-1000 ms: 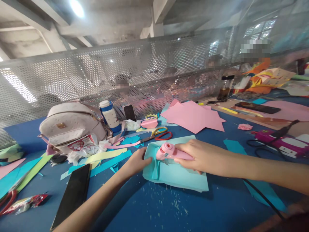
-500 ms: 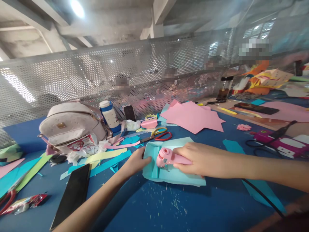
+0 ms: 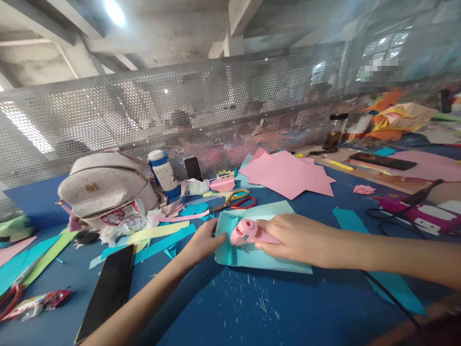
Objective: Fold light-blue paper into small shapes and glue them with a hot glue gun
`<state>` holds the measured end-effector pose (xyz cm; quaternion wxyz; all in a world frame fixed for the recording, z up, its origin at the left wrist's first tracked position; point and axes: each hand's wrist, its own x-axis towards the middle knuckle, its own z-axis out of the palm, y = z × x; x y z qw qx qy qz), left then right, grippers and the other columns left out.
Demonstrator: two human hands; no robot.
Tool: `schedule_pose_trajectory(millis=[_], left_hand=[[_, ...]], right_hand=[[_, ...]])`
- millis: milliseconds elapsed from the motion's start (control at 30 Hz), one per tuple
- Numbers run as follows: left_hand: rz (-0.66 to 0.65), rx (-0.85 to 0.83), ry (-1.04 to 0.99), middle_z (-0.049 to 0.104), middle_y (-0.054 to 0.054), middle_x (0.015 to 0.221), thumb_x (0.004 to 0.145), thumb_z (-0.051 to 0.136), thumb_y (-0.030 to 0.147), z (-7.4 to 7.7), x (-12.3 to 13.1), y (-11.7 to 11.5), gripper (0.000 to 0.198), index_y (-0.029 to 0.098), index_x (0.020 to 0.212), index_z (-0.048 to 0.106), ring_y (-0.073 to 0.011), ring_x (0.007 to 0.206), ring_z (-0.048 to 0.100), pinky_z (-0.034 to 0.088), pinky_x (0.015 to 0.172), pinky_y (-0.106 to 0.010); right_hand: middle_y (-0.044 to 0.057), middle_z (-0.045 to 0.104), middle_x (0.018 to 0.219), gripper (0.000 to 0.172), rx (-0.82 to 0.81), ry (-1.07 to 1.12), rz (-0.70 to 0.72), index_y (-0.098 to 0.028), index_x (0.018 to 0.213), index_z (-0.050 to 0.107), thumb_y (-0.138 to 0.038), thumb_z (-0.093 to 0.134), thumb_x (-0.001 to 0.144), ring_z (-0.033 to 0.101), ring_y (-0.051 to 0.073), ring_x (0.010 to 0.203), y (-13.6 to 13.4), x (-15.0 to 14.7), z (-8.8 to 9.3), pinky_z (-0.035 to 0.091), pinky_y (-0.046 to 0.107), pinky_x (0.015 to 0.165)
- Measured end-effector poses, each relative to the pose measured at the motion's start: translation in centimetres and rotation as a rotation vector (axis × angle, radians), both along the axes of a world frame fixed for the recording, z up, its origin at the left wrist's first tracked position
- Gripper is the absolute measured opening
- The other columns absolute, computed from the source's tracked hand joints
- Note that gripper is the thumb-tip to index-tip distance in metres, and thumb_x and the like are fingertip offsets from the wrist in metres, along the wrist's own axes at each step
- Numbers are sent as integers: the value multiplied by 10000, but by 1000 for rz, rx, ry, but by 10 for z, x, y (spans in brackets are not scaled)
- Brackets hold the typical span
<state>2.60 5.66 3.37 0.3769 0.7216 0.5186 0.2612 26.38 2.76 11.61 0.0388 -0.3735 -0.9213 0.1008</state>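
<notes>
My right hand (image 3: 295,239) is closed around a pink glue gun (image 3: 248,231), its nozzle pointing down onto a light teal sheet of paper (image 3: 259,257) lying on the blue table (image 3: 252,312). My left hand (image 3: 203,243) presses its fingertips on the folded left edge of that sheet, fingers curled together. The gun's black cord (image 3: 389,298) trails off to the right under my forearm.
A black phone (image 3: 108,290) lies at the front left. A white backpack (image 3: 104,185), a bottle (image 3: 163,173), red and yellow scissors (image 3: 236,199) and pink paper sheets (image 3: 288,173) sit behind. Paper strips litter the left; a perforated metal screen backs the table.
The teal sheet has shifted and lies flatter. My right hand and the glue gun moved slightly left along the fold. My left hand stays on the sheet's edge.
</notes>
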Motion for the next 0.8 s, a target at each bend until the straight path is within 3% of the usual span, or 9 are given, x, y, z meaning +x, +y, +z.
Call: schedule_pose_trajectory(millis=[333, 633, 800], left_hand=[[28, -5, 7, 703, -70, 899, 725, 522, 227, 1, 1, 0, 304, 122, 984, 641, -215, 796, 633, 476, 614, -275], [10, -8, 7, 687, -59, 869, 716, 503, 243, 2, 2, 0, 311, 126, 975, 627, -194, 753, 618, 466, 592, -264], [22, 1, 28, 682, -69, 880, 713, 507, 249, 4, 1, -1, 311, 126, 972, 625, -199, 757, 601, 455, 594, -270]], right_hand=[[-27, 456, 575, 322, -23, -44, 4, -182, 738, 514, -363, 381, 969, 348, 103, 477, -1, 5, 6, 196, 270, 485], [-4, 530, 647, 356, -5, -3, 8, -183, 764, 535, -422, 376, 974, 428, 120, 529, 1, 9, 3, 245, 268, 513], [24, 560, 654, 375, 98, -63, -3, -174, 749, 562, -410, 375, 973, 462, 137, 535, 3, 10, -1, 236, 269, 501]])
